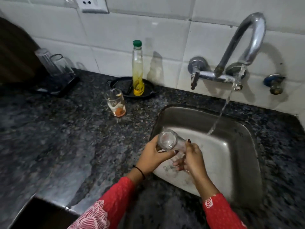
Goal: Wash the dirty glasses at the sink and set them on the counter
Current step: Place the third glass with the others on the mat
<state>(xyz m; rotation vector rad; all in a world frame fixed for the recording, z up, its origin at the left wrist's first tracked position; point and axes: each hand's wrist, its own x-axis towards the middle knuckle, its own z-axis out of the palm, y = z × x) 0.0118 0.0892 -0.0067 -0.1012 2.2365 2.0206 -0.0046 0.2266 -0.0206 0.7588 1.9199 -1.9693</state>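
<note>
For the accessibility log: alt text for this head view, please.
Both hands, left and right, hold a glass over the sink; tap water falls beside it. A dirty glass and soap bottle stand on the counter.

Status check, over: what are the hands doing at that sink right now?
Left hand and right hand both grip one glass over the sink. Tap running, stream missing it. Dirty glass waits on counter. Nothing blocking.
</note>
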